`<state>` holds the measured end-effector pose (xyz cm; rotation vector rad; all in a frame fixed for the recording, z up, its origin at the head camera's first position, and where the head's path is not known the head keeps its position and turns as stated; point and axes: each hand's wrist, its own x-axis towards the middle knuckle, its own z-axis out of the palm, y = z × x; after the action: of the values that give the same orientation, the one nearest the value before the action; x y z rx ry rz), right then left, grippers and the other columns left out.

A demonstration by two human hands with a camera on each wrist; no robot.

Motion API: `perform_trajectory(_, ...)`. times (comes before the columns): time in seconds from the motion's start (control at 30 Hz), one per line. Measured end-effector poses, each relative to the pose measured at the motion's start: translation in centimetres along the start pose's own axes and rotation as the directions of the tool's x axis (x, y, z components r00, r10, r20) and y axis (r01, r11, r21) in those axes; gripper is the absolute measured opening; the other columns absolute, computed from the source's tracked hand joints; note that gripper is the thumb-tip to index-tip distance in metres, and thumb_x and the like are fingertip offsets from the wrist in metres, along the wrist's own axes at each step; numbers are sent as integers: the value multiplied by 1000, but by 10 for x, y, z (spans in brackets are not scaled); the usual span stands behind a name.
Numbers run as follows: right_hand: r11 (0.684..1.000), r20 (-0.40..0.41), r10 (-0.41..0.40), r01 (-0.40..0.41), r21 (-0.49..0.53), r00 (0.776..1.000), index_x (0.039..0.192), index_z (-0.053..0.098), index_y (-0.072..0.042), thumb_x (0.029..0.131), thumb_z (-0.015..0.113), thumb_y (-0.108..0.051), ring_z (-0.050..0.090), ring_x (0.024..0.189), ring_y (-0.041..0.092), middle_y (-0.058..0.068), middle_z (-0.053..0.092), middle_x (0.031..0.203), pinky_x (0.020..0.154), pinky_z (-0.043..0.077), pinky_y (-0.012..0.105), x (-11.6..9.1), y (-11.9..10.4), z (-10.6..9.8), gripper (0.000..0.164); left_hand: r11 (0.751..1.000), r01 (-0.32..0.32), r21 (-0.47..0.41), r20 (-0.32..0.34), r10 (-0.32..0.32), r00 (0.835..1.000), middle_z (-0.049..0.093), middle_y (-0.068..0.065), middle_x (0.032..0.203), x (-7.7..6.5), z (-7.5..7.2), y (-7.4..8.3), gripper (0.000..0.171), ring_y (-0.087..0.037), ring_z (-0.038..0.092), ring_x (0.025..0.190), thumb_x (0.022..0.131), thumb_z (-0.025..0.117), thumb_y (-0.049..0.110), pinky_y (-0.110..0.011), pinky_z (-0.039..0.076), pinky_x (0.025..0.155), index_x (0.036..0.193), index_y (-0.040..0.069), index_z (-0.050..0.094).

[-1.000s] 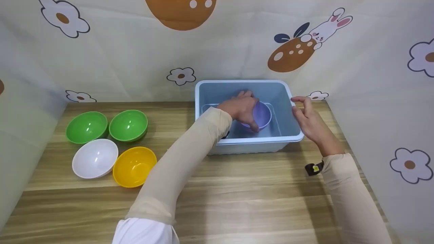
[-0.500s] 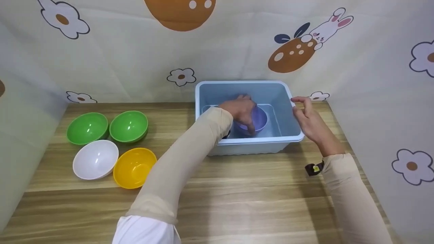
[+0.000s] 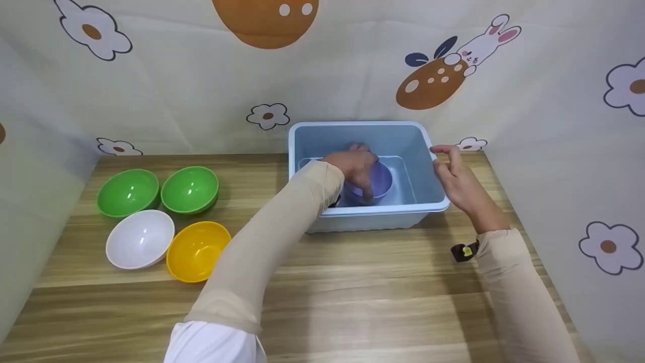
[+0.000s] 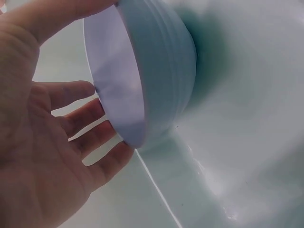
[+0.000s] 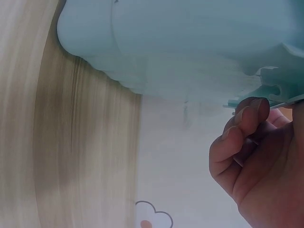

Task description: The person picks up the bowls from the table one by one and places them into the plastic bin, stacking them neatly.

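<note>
A light blue plastic bin [image 3: 409, 146] stands against the back wall. Inside it, low over its floor, is a purple bowl [image 3: 383, 179]. My left hand [image 3: 357, 170] reaches in from above and spans the bowl's mouth, gripping it by the rim. In the left wrist view the thumb lies at one side of the bowl [image 4: 164, 71] and the fingertips [image 4: 118, 151] at the other. My right hand [image 3: 461, 186] pinches the bin's right rim between thumb and index finger; its other fingers curl below the rim in the right wrist view.
Two green bowls [image 3: 129, 192], a white bowl [image 3: 140, 239] and a yellow bowl [image 3: 195, 254] sit close together on the left of the wooden table [image 3: 352, 292]. Patterned cloth walls [image 3: 191, 75] enclose the back and sides.
My left hand has shifted the purple bowl a little to the left and toward me inside the bin. The right hand keeps its place on the rim.
</note>
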<state>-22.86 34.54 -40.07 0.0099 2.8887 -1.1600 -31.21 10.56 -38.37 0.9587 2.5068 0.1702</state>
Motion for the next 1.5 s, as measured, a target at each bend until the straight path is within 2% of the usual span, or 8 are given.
perform_trajectory(0.2,1000,5,10,-10,14,1000,143,24,-18,101,27,-41,46,126,40,26,39,144,107,33,61,0,0,1,48,999,22,-23,18,-22,1000,40,-5,135,-3,-2,0,95,-24,35,124,62,85,43,-46,42,102,142,18,42)
perform_trajectory(0.43,999,12,25,-25,21,1000,143,24,-19,101,27,-42,46,127,40,25,40,143,107,34,60,0,0,0,48,998,66,11,36,-67,997,30,-8,145,-5,-2,2,97,-25,33,127,61,87,37,-48,42,103,144,20,39)
perform_trajectory(0.7,999,-6,20,-20,27,1000,143,25,-18,102,27,-40,47,126,40,25,40,144,107,33,60,-1,1,-1,47,992,111,-66,-10,-112,994,30,-7,140,-6,-2,4,89,-24,32,123,61,89,30,-43,44,101,138,18,47)
perform_trajectory(0.83,999,3,31,-31,16,1000,143,24,-20,101,27,-41,46,128,41,25,37,146,108,32,60,-1,2,0,47,990,122,-77,3,-122,993,30,-6,139,-6,-3,4,90,-24,32,122,61,89,30,-43,45,100,139,19,46)
perform_trajectory(1.17,999,7,12,-13,34,1000,143,24,-20,102,29,-39,49,125,39,23,40,143,104,38,59,-1,2,2,45,987,104,-126,-11,-107,994,28,-6,145,-6,-8,3,99,-23,26,127,66,84,36,-46,42,104,149,23,32)
perform_trajectory(1.37,999,37,45,-46,28,998,143,22,-24,101,29,-46,48,127,39,22,41,145,106,36,59,0,-1,1,48,983,91,-159,-32,-98,995,34,-3,142,-5,-13,7,84,-23,27,127,73,77,38,-48,42,103,146,24,37)
perform_trajectory(1.5,998,38,45,-46,31,998,144,21,-24,101,28,-46,48,127,39,22,43,143,105,37,60,-1,0,-2,49,979,66,-192,-79,-82,993,37,-1,145,-2,-18,13,76,-21,31,129,78,73,36,-45,40,107,144,24,40)
